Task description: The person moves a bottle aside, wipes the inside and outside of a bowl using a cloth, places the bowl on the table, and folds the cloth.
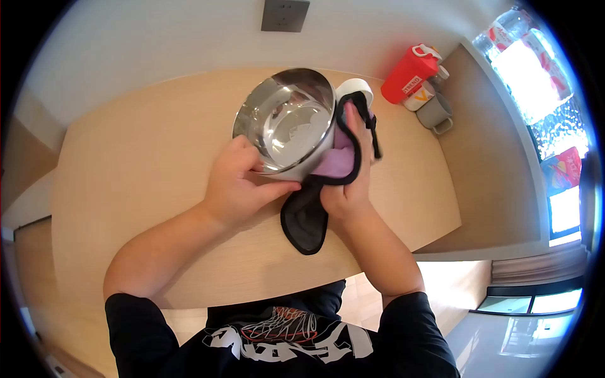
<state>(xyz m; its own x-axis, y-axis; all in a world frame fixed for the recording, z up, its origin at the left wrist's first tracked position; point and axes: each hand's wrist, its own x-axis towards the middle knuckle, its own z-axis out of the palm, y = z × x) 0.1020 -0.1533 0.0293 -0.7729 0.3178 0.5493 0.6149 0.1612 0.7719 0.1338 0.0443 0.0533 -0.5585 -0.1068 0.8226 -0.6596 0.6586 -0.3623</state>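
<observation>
A shiny steel bowl (293, 123) with a pale outer wall is tilted above the wooden table, its inside facing me. My left hand (239, 173) is closed on its near left rim, fingers over the edge and thumb along the outside below. My right hand (353, 167) presses a purple and dark grey cloth (337, 162) with black edging against the bowl's right side. One dark flap of the cloth hangs down between my wrists. Just beyond my right fingertips is a white rounded piece (359, 88); I cannot tell whether it belongs to the bowl.
At the table's back right stand a red bottle (409, 74), a white cup with an orange mark (418, 97) and a grey mug (435, 114). A wooden side panel (498, 145) bounds the right of the table (145, 170). A dark socket plate (285, 15) is on the wall.
</observation>
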